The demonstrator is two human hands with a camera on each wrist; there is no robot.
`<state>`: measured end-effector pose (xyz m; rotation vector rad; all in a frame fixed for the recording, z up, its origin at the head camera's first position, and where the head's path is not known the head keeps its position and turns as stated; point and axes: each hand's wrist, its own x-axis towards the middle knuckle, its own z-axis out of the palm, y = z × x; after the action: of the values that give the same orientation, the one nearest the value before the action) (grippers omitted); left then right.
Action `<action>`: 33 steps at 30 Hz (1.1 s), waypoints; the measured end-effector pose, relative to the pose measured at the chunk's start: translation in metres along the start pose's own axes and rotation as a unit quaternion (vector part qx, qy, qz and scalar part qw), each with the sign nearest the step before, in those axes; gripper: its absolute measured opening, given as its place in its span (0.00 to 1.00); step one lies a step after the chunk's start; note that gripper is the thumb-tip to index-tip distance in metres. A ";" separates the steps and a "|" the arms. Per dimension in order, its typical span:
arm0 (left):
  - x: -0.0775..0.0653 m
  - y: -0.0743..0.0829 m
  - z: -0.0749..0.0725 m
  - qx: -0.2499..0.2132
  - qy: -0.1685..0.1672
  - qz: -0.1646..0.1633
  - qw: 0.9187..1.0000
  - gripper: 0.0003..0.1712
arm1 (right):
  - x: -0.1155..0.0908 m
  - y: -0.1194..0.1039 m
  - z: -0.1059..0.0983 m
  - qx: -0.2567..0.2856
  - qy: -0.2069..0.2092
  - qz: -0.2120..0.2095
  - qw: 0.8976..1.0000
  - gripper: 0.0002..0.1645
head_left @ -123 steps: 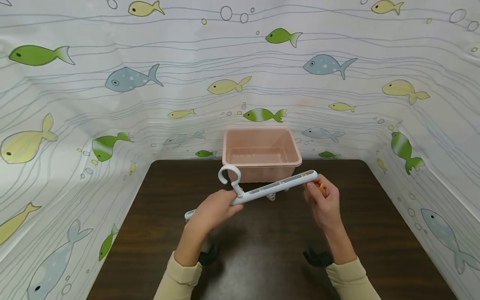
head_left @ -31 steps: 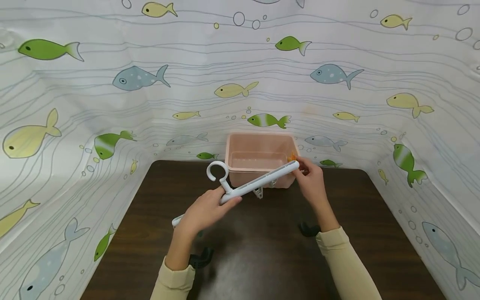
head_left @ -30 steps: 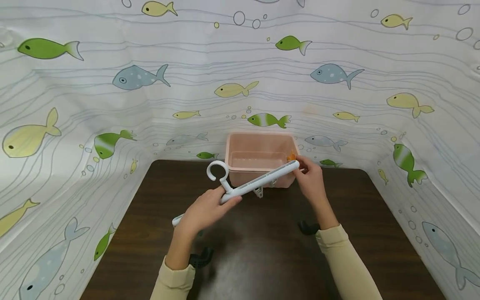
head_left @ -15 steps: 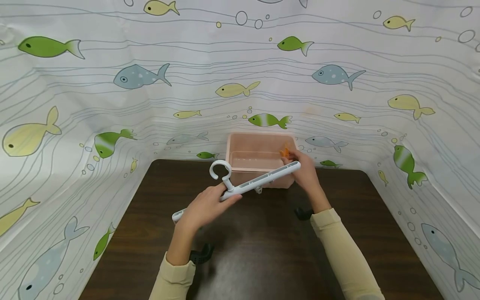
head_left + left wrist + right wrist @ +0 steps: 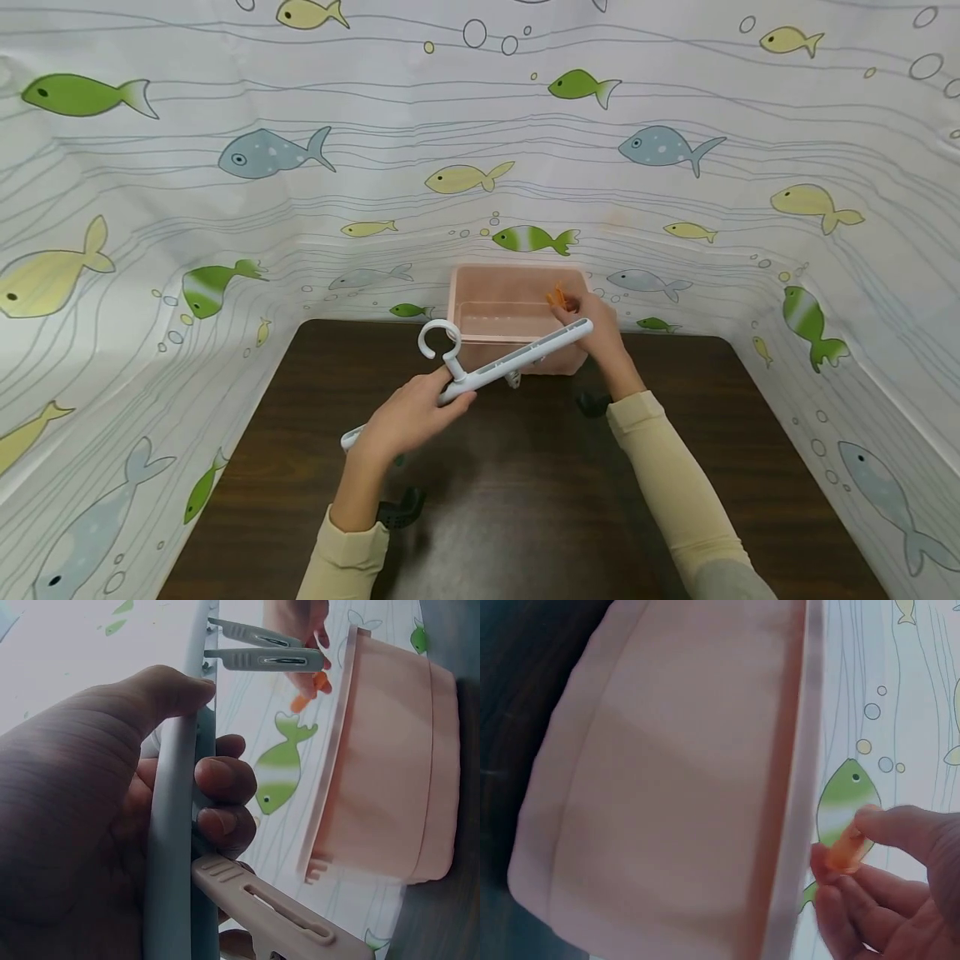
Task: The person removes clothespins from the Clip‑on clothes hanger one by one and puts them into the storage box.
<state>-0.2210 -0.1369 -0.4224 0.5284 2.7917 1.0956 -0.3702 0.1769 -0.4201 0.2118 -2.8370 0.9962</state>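
My left hand (image 5: 408, 417) grips the white bar of a clip hanger (image 5: 517, 360), its curved hook standing up beside the fingers. In the left wrist view, grey clips (image 5: 277, 660) and a beige clip (image 5: 281, 915) stick out from the bar. My right hand (image 5: 598, 323) is past the hanger's far end, over the right side of a pink plastic bin (image 5: 487, 339). Between its thumb and fingers it pinches a small orange clip (image 5: 846, 851), partly covered by the fingertips. The orange clip is apart from the hanger, at the height of the bin's rim.
The bin stands at the back of a dark wooden table (image 5: 510, 500). A white sheet (image 5: 390, 83) printed with fish hangs behind and along both sides. Black wrist mounts (image 5: 401, 508) sit under both wrists.
My right hand has carried the orange clip away from the hanger's end, leftward and farther back over the bin. My left hand has hardly moved in the last second, still holding the hanger.
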 end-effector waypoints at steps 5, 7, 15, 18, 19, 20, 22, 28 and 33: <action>0.000 0.001 0.000 0.001 -0.008 -0.006 1.000 0.15 | 0.001 -0.009 -0.001 -0.008 -0.018 -0.002 1.000 0.29; 0.000 0.001 0.000 0.000 -0.009 -0.008 1.000 0.14 | -0.001 -0.010 -0.003 -0.005 -0.017 -0.007 1.000 0.28; 0.002 0.003 0.002 -0.003 -0.012 -0.005 1.000 0.15 | -0.010 -0.016 -0.011 0.015 -0.016 -0.018 1.000 0.24; 0.003 0.004 0.004 -0.003 -0.013 -0.004 1.000 0.15 | -0.014 -0.018 -0.014 0.032 -0.003 -0.026 0.999 0.22; 0.003 0.004 0.004 -0.003 -0.013 -0.004 1.000 0.16 | -0.016 -0.019 -0.014 0.040 0.003 -0.032 0.999 0.21; 0.003 0.004 0.004 -0.003 -0.013 -0.003 1.000 0.16 | -0.017 -0.020 -0.015 0.050 0.007 -0.038 0.998 0.21; 0.003 0.005 0.004 -0.006 -0.012 -0.002 1.000 0.17 | -0.020 -0.023 -0.016 0.075 0.013 -0.053 0.996 0.21; 0.004 0.007 0.002 -0.015 -0.003 0.004 1.000 0.18 | -0.030 -0.031 -0.017 0.146 0.008 -0.093 0.985 0.20; 0.006 0.009 -0.001 -0.012 0.009 0.017 1.000 0.18 | -0.038 -0.033 -0.016 0.197 -0.021 -0.107 0.974 0.18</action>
<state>-0.2243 -0.1293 -0.4160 0.5675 2.7913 1.1445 -0.3258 0.1651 -0.3940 0.5688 -2.5487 1.5040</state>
